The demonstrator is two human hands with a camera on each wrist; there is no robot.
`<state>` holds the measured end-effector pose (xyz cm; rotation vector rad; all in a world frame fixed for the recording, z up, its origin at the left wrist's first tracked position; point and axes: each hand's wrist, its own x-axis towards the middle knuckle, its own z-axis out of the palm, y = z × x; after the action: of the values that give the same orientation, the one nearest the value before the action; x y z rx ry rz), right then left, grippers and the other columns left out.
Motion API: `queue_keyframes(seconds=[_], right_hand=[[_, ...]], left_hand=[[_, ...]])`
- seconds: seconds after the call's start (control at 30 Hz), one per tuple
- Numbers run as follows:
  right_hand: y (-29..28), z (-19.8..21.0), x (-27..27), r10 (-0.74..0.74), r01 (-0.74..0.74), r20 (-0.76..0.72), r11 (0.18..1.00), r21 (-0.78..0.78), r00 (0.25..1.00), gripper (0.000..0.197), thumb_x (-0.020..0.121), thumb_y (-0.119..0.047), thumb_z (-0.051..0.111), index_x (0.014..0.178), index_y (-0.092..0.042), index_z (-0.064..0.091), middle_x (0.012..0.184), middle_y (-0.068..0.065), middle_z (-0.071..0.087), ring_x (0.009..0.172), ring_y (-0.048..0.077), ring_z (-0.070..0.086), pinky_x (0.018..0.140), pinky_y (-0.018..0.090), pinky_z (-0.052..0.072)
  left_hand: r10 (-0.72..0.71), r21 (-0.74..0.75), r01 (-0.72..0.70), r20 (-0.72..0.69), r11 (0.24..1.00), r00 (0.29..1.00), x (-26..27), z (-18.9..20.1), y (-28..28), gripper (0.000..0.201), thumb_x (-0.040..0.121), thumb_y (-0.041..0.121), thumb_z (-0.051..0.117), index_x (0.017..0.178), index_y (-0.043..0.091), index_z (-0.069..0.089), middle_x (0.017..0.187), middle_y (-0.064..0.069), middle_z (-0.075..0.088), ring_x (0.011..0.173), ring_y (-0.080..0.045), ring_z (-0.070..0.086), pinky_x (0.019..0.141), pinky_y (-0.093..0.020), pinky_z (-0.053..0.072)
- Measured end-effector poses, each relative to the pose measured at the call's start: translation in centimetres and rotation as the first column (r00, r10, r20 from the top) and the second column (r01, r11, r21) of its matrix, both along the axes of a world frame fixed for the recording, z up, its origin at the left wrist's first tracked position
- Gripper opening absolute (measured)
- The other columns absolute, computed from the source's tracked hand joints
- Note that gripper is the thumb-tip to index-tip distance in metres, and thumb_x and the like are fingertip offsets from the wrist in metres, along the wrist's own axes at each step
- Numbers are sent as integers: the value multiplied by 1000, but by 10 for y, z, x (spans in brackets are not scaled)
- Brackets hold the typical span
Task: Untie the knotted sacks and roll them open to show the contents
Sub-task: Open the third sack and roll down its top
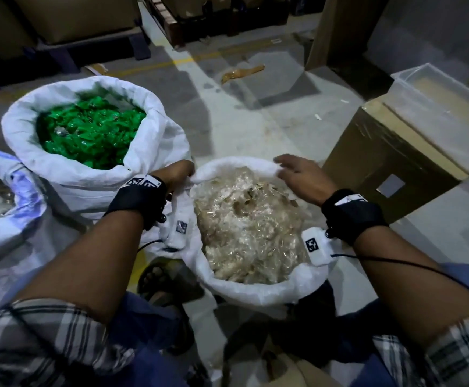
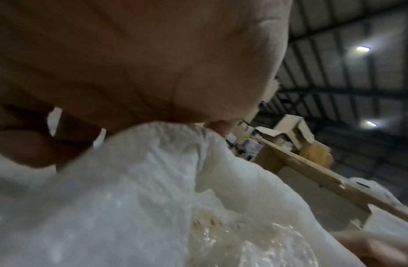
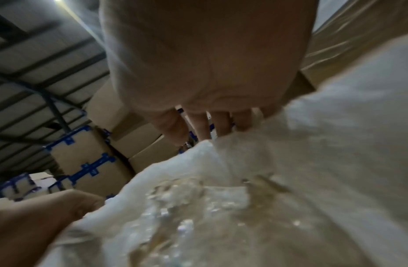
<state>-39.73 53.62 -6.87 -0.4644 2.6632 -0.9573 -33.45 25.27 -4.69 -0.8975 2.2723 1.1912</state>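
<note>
A white woven sack [image 1: 258, 291] stands open in front of me, its rim rolled down, showing clear-wrapped beige pieces [image 1: 244, 219]. My left hand [image 1: 179, 170] grips the rim at its far left; in the left wrist view this hand [image 2: 153, 81] has its fingers curled over the white sack cloth [image 2: 134, 180]. My right hand [image 1: 293, 169] lies on the far right of the rim with fingers spread. In the right wrist view, the straight fingers [image 3: 221, 124] touch the sack's edge [image 3: 244, 153]. A second rolled-open sack [image 1: 149, 152] holds green packets [image 1: 91, 129].
A third white sack [image 1: 7, 196] sits at the far left, partly cut off. A taped cardboard box [image 1: 395, 163] and a clear plastic bin [image 1: 445, 88] stand close on the right. My sandalled foot [image 1: 166, 275] is beside the near sack. Pallets with boxes line the back.
</note>
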Motion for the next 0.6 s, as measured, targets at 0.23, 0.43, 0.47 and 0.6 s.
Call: queue_keyframes(seconds=[0.23,0.43,0.47,0.6], right_hand=[[-20,-2,-3,35,-33,-38,998,53,999,38,105,-29,45,71,-13,44,63,-2,44,63,18,44,55,31,26],[-35,8,5,-33,161,326,914,-373,945,40,103,-25,53,69,-5,62,56,5,59,49,17,52,57,25,40],[-36,8,3,-67,236,395,888,-396,916,39,103,-27,53,84,3,68,70,16,65,62,23,57,65,31,45],[-39,7,-2,-89,514,745,778,-363,661,44,102,-33,52,121,6,60,97,22,60,85,34,55,83,43,42]], left_hand=[[-422,-415,261,-363,871,831,-7,-1,4,33,98,23,49,128,14,61,125,-12,64,113,-29,60,98,-35,46],[-626,-503,434,-315,747,713,-10,-5,7,45,100,45,50,68,14,55,65,0,57,69,-23,58,65,-32,42],[-591,-448,428,-338,785,732,-12,-5,5,48,100,44,52,63,14,50,59,1,53,60,-19,53,59,-29,37],[-230,21,257,-382,966,895,-13,-4,5,29,96,39,63,77,17,60,52,5,43,42,-9,35,44,-22,28]])
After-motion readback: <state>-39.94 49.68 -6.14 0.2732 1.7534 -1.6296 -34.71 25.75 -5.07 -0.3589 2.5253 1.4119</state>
